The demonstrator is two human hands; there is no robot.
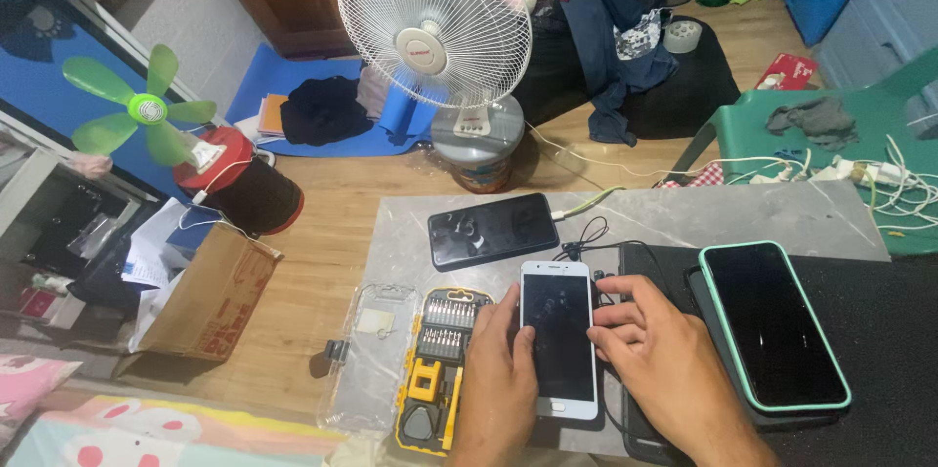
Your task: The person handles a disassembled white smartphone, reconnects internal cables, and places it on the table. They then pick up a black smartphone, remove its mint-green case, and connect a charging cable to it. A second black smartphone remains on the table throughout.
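Left hand [500,379] and right hand [657,360] clasp the white-framed, dark-screened smartphone [558,338] flat on the grey stone-look slab [684,218], beside a yellow-and-black screwdriver bit case [437,369]. Judged step: steadying the handset; opening it would call for a tool.

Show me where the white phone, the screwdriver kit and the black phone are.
white phone [558,335], head view, middle of its dark screen
screwdriver kit [437,374], head view, yellow tray centre
black phone [492,230], head view, screen centre
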